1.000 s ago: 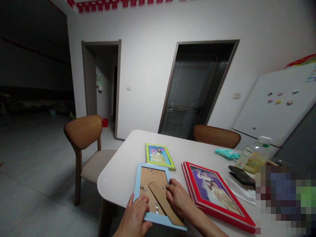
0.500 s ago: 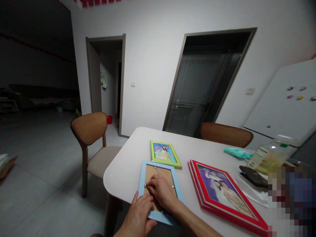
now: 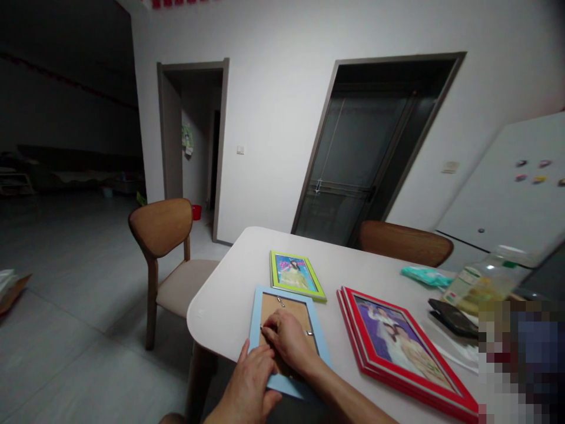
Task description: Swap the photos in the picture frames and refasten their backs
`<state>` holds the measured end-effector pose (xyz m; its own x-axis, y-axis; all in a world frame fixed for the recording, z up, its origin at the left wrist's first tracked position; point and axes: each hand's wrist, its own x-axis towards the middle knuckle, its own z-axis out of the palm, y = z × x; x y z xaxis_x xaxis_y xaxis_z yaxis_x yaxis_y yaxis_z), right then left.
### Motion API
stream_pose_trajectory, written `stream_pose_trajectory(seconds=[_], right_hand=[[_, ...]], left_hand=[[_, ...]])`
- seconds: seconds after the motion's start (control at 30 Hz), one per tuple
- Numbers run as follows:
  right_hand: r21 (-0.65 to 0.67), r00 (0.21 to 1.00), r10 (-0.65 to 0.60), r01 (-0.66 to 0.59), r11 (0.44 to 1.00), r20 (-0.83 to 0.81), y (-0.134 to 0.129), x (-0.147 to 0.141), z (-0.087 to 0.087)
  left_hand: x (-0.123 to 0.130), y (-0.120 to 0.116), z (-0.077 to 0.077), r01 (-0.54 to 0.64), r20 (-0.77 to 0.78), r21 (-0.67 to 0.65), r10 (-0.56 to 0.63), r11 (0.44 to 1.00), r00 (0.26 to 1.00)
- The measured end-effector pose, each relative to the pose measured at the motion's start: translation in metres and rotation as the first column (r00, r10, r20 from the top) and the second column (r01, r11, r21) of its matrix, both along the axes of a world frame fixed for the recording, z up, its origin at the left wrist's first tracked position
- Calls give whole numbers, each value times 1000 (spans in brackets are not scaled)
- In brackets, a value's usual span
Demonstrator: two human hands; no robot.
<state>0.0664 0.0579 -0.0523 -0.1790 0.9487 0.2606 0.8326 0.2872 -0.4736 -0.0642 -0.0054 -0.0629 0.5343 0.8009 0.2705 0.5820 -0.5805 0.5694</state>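
A light blue photo frame lies face down at the table's near edge, its brown backing board showing. My left hand holds the frame's lower left side, with the thumb at the bottom edge. Over the backing, my right hand has its fingertips pinched at a small metal clip on the left inner edge, which they partly cover. Another metal clip sits on the right inner edge, and a hanger is at the top. My hands hide the lower backing.
Just beyond lies a green photo frame, picture up. Stacked red photo frames are to the right. Farther right are a teal packet, a dark phone-like object and a plastic jar. A wooden chair stands left of the white table.
The view has shifted slightly. My right fingertips stay at the left clip with barely any movement, and my left hand keeps its place on the blue frame.
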Motion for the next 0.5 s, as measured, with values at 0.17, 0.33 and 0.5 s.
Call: stream_pose_trajectory(seconds=[0.17, 0.33, 0.5], right_hand=[[46, 1000, -22, 21, 999, 19, 0, 1, -9], [78, 984, 122, -133, 988, 129, -3, -1, -7], [37, 997, 66, -67, 997, 41, 2, 3, -4]], left_hand=[[-1, -1, 1, 4, -7, -25, -4, 1000, 1000], [0, 0, 0, 8, 6, -22, -8, 1000, 1000], [0, 1, 1, 4, -15, -46, -4, 999, 1000]])
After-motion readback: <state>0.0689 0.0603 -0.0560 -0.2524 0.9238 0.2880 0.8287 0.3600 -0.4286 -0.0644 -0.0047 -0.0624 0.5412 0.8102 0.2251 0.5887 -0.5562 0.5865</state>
